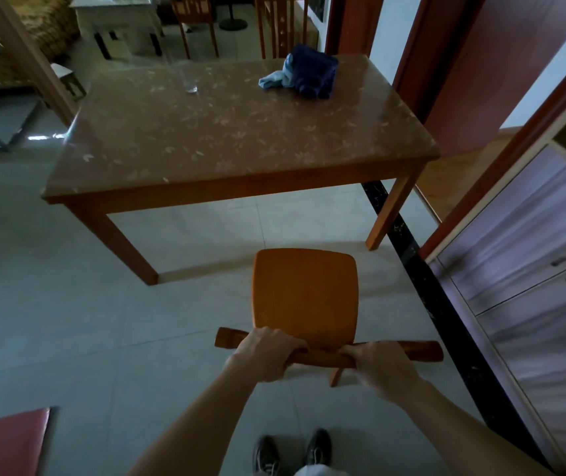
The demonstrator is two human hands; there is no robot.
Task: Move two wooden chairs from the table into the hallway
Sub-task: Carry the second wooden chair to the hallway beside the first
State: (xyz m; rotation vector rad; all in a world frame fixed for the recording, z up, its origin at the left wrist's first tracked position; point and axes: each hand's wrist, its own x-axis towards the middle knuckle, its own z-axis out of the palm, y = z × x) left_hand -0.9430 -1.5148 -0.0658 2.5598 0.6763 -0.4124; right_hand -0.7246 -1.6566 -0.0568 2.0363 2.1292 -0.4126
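Wooden chair (305, 292) stands on the floor just clear of the bench (233, 132), near its right front leg. Left hand (266, 353) wraps the chair's top rail left of centre; right hand (379, 367) wraps it right of centre, both closed tight, likely balancing it for carrying.
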